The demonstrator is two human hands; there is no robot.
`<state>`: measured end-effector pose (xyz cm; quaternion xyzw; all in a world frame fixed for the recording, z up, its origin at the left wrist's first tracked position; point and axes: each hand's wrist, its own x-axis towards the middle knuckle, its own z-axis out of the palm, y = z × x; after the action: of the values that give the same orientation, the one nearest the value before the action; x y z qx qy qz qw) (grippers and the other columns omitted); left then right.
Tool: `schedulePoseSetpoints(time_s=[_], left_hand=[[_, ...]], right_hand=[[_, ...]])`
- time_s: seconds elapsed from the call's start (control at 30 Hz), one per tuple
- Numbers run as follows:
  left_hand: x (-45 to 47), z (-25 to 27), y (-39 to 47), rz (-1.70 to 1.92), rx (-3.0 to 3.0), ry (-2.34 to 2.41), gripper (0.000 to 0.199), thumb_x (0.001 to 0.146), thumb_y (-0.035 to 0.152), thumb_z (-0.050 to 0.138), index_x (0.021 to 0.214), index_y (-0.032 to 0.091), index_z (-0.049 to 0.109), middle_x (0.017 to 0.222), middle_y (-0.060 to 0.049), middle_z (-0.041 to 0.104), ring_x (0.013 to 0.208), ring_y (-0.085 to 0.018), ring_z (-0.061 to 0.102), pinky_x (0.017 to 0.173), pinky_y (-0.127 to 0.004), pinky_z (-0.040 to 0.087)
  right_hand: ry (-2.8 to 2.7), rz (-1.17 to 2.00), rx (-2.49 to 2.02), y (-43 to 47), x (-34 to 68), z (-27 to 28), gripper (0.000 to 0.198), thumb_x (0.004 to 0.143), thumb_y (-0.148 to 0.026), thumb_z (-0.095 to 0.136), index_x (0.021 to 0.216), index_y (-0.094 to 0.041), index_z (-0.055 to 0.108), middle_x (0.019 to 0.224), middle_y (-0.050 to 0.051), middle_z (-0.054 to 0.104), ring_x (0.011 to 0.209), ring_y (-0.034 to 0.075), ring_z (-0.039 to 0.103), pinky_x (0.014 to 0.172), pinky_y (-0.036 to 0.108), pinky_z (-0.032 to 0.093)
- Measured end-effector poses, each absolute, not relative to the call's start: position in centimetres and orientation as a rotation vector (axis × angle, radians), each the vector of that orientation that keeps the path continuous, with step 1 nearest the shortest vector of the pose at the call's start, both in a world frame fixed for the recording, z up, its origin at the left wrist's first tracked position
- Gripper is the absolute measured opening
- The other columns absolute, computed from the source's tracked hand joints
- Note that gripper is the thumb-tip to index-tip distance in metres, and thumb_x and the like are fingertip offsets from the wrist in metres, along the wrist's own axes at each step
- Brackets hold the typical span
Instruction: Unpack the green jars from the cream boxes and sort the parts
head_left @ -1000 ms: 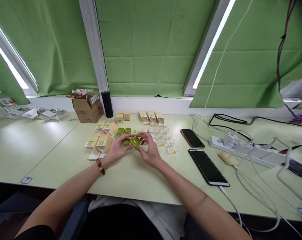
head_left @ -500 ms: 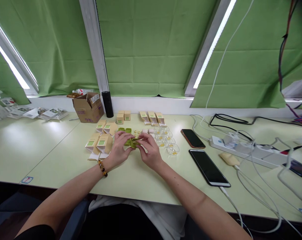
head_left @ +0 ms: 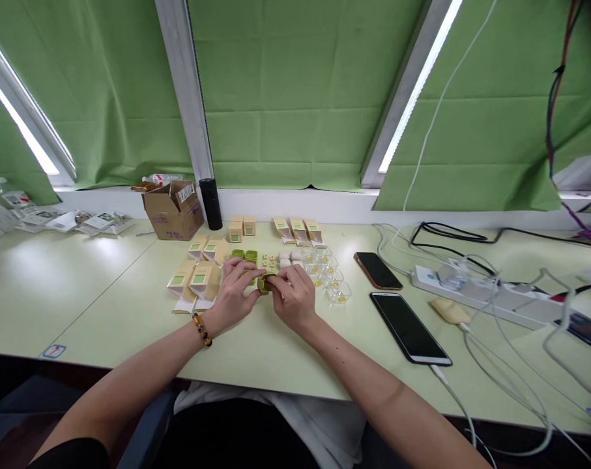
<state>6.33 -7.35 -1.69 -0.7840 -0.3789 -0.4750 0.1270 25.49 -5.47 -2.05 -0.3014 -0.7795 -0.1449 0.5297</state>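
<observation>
A small olive-green cup (head_left: 264, 283) is held up just above the table in front of me. My left hand (head_left: 235, 286) pinches its left side. The fingers of my right hand (head_left: 295, 294) are closed at its right edge and reach into it; whether they also hold some small piece is hidden. Behind my hands stand several more green cups (head_left: 251, 255). Tiny yellowish pieces (head_left: 270, 260) lie in rows beside them, then pale pinkish-white blocks (head_left: 295, 256). Several clear plastic cups (head_left: 338, 293) with yellow spots in them stand to the right.
Cream paper boxes (head_left: 205, 280) stand left of my hands, with more boxes (head_left: 298, 231) farther back. A cardboard box (head_left: 172, 212) and a black cylinder (head_left: 210, 204) are by the wall. Two phones (head_left: 410, 327), a power strip (head_left: 481, 299) and loose cables lie right.
The green cup has tipped, its opening now turned more to the right. My right hand has curled its fingers in toward the cup. The pale blocks behind show more fully.
</observation>
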Motion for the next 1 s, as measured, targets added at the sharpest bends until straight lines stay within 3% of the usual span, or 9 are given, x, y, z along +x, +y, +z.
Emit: schedulePoseSetpoints(time_s=[0.23, 0.4, 0.77, 1.0], left_hand=[[6.23, -2.07, -7.05, -1.396, -2.325, -1.092, 0.040, 0.090, 0.020, 0.074, 0.129, 0.027, 0.069, 0.095, -0.004, 0.072, 0.092, -0.024, 0.060, 0.095, -0.046, 0.048], [6.25, -2.02, -6.90, -1.460, -2.332, -1.148, 0.035, 0.089, 0.023, 0.076, 0.124, 0.025, 0.073, 0.080, -0.003, 0.066, 0.089, -0.024, 0.057, 0.086, -0.043, 0.049], [6.40, -1.98, -6.87, -1.572, -2.301, -1.113, 0.034, 0.089, 0.024, 0.078, 0.122, 0.024, 0.073, 0.077, -0.002, 0.065, 0.086, -0.023, 0.056, 0.084, -0.041, 0.050], [6.31, -2.13, -6.73, -1.574, -2.292, -1.129, 0.034, 0.090, 0.027, 0.078, 0.123, 0.024, 0.072, 0.077, -0.002, 0.065, 0.086, -0.023, 0.056, 0.085, -0.042, 0.049]], right_hand=[[-1.886, -0.395, -0.680, -5.41, 25.43, -1.82, 0.023, 0.097, -0.011, 0.056, 0.082, -0.022, 0.070, 0.071, 0.005, 0.058, 0.071, 0.021, 0.047, 0.065, 0.037, 0.033], [-1.914, -0.401, -0.676, -5.40, 25.62, -1.76, 0.027, 0.102, -0.018, 0.052, 0.082, -0.023, 0.069, 0.070, 0.005, 0.056, 0.070, 0.022, 0.047, 0.065, 0.039, 0.031], [-1.902, -0.593, -0.558, -5.45, 25.91, -1.64, 0.027, 0.102, -0.015, 0.051, 0.083, -0.022, 0.070, 0.065, 0.004, 0.051, 0.067, 0.021, 0.045, 0.064, 0.039, 0.032], [-1.947, -0.486, -0.573, -5.31, 26.15, -2.02, 0.027, 0.104, -0.020, 0.049, 0.091, -0.024, 0.072, 0.066, 0.004, 0.052, 0.066, 0.021, 0.048, 0.065, 0.040, 0.034]])
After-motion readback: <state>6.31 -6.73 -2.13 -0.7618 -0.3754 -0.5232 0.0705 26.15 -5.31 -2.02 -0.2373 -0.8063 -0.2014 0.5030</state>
